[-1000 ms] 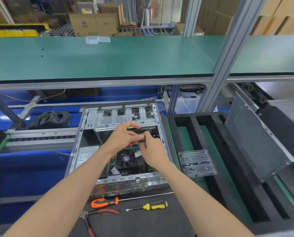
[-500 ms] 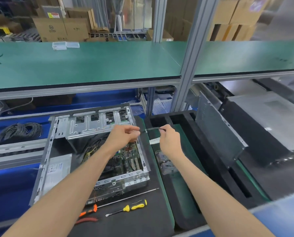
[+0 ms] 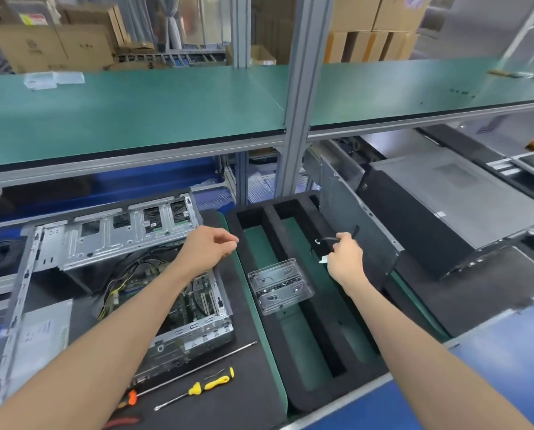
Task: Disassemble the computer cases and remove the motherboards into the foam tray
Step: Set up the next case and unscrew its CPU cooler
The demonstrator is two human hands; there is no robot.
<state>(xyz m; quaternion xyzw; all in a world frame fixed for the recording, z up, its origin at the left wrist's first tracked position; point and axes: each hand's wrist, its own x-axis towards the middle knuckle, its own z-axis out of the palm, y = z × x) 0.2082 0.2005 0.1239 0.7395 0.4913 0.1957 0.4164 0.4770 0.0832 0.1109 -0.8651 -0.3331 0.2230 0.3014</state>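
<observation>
At nine o'clock, an open computer case is lying on its side on the dark surface, its motherboard sitting inside among loose cables and not yet removed. The left hand is hovering over the case's right edge, fingers loosely curled and gripping nothing. Two screwdrivers are lying at six o'clock, within reach. At the centre, the black foam tray is waiting with its long slots, a clear plastic box resting in one. The right hand is pinching a small black cable over the tray, probably carrying it aside. At two o'clock, a detached metal side panel is leaning against the tray, partly crowding it.
</observation>
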